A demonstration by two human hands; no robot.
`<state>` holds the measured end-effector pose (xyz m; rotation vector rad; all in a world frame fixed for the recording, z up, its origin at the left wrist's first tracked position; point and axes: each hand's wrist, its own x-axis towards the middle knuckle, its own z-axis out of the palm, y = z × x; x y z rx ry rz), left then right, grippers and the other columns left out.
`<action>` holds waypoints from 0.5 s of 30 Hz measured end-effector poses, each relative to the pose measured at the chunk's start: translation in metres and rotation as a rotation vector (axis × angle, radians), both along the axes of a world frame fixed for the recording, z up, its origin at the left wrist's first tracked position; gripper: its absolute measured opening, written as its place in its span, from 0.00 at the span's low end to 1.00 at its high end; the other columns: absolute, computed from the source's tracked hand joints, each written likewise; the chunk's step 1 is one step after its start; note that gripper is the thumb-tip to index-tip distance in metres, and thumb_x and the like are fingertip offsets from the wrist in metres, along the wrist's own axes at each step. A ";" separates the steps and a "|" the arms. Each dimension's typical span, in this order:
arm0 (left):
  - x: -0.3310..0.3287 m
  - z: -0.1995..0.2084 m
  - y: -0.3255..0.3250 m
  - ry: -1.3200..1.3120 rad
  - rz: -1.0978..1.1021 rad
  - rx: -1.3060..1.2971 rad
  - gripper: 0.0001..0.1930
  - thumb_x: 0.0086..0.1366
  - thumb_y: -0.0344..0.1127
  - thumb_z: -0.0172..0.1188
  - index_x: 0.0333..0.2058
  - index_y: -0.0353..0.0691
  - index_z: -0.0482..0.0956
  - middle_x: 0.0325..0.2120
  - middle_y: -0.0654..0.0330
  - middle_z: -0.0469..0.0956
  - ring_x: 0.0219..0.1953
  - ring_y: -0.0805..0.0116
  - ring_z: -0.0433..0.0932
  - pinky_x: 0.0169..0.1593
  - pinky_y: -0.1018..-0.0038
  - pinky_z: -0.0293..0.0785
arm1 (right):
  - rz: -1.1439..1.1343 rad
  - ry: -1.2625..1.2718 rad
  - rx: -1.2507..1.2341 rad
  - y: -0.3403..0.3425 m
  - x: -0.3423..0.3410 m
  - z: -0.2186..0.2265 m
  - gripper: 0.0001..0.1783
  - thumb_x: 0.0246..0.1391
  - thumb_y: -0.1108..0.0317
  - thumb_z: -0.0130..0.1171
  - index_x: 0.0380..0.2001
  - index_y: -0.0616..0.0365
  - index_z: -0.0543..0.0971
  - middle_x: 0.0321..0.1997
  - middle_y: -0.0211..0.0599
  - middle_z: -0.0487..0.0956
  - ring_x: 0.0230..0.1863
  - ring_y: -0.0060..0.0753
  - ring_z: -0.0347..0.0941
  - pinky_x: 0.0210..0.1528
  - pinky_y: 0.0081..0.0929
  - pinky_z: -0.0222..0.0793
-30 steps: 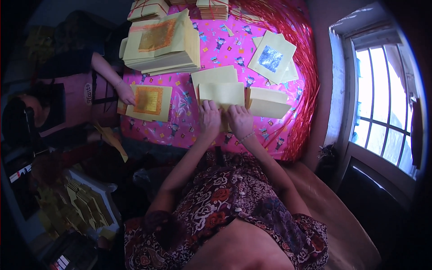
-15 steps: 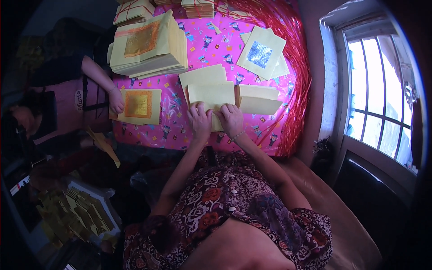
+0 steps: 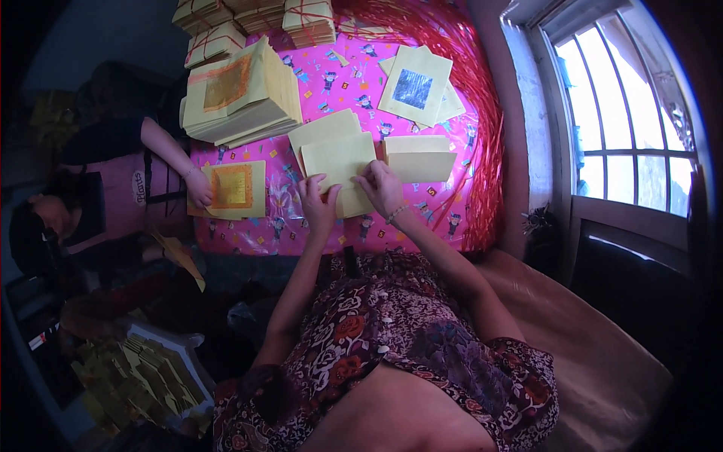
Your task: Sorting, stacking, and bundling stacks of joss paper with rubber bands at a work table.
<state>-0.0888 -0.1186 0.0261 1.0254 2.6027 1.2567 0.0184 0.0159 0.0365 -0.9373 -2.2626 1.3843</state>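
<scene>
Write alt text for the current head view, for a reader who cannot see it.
A person's left hand and right hand handle pale yellow paper on a pink patterned tablecloth. A thick paper stack and red-tied bundles stand farther back, left of centre; at left, another person's hand touches a gold-squared sheet.

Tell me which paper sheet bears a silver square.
The upper loose sheet at back right, beside the red strands. The tall stack's top sheet and the sheet by the co-worker's hand bear orange-edged gold; the sheet at the left hand looks plain.

Dim overall, window (image 3: 626,124) at right glaring (nearly white), blackened corners, bent edges
</scene>
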 end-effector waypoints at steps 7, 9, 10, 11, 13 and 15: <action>-0.003 0.014 -0.001 -0.156 -0.005 0.046 0.13 0.56 0.29 0.63 0.41 0.37 0.74 0.37 0.56 0.69 0.34 0.63 0.73 0.40 0.70 0.73 | -0.167 -0.138 0.291 0.019 0.001 -0.009 0.18 0.47 0.59 0.66 0.31 0.61 0.72 0.27 0.44 0.73 0.31 0.48 0.72 0.37 0.42 0.68; 0.000 0.020 0.001 -0.016 -0.043 0.046 0.13 0.57 0.29 0.63 0.41 0.37 0.74 0.37 0.55 0.70 0.35 0.62 0.74 0.40 0.69 0.73 | -0.191 -0.078 0.068 0.020 0.000 -0.013 0.17 0.46 0.61 0.66 0.31 0.60 0.73 0.28 0.44 0.74 0.30 0.45 0.72 0.37 0.39 0.69; 0.003 0.024 0.002 0.121 -0.073 0.044 0.12 0.57 0.29 0.62 0.40 0.37 0.74 0.37 0.54 0.71 0.36 0.60 0.74 0.41 0.68 0.73 | -0.197 -0.078 0.069 0.021 0.000 -0.013 0.17 0.46 0.61 0.66 0.31 0.60 0.73 0.28 0.44 0.74 0.30 0.45 0.72 0.37 0.39 0.69; 0.007 0.028 0.003 0.121 -0.079 0.045 0.12 0.57 0.29 0.62 0.40 0.37 0.74 0.37 0.54 0.71 0.36 0.60 0.74 0.41 0.68 0.73 | -0.181 -0.021 -0.088 0.023 -0.001 -0.013 0.15 0.48 0.62 0.65 0.31 0.59 0.72 0.28 0.41 0.74 0.30 0.39 0.72 0.35 0.34 0.69; 0.023 0.044 0.009 0.202 -0.298 0.076 0.11 0.57 0.29 0.62 0.40 0.38 0.75 0.37 0.53 0.72 0.38 0.57 0.75 0.42 0.66 0.73 | -0.172 0.038 -0.245 0.029 0.001 -0.016 0.13 0.50 0.64 0.64 0.30 0.59 0.72 0.28 0.38 0.74 0.29 0.32 0.71 0.34 0.29 0.68; 0.046 0.055 0.020 0.136 -0.456 0.106 0.10 0.57 0.30 0.61 0.39 0.38 0.75 0.35 0.54 0.72 0.39 0.57 0.74 0.43 0.64 0.72 | -0.088 0.386 -0.480 0.040 0.003 -0.022 0.09 0.54 0.68 0.61 0.30 0.57 0.70 0.25 0.27 0.71 0.27 0.18 0.67 0.32 0.19 0.65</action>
